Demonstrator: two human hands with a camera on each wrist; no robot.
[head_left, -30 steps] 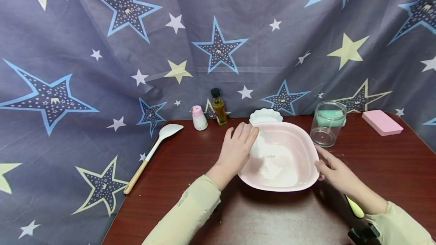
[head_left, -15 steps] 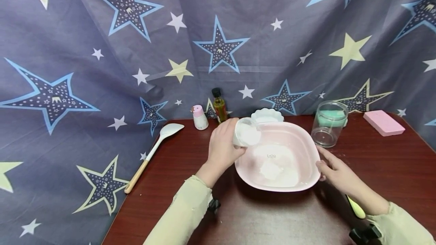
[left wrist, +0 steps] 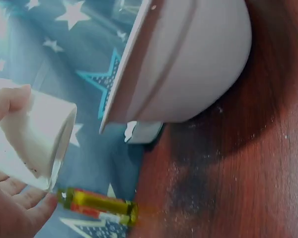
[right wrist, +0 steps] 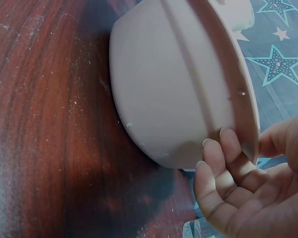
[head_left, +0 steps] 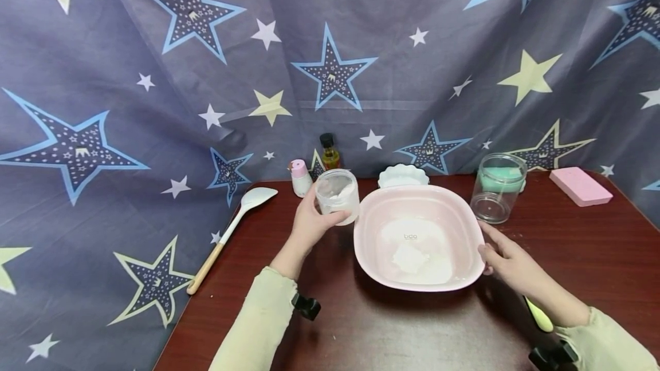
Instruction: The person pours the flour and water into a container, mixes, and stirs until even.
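Note:
My left hand [head_left: 308, 219] grips a clear plastic jar [head_left: 337, 194] just left of the pink basin [head_left: 367, 256]. White powder coats the jar's inside, and its mouth is uncovered. In the left wrist view, fingers and thumb wrap the jar [left wrist: 39, 131] above the table. White powder [head_left: 412, 256] is spread over the basin floor, with a small heap near the front. At the basin's right side, my right hand [head_left: 507, 256] pinches the rim, thumb on top. The right wrist view has its curled fingers [right wrist: 216, 163] under the rim against the outer wall.
A white scalloped dish [head_left: 403, 175] stands behind the basin. At the back left are an oil bottle [head_left: 330, 153], a pink-capped shaker [head_left: 300, 177] and a white spatula [head_left: 234, 228]. Rightward are an empty clear jar [head_left: 492, 199], a pink block [head_left: 580, 186] and a yellow-green handle [head_left: 538, 315].
My left hand has drawn the jar leftward out from over the basin and turned it from tipped to nearly upright. The right hand keeps its hold on the rim.

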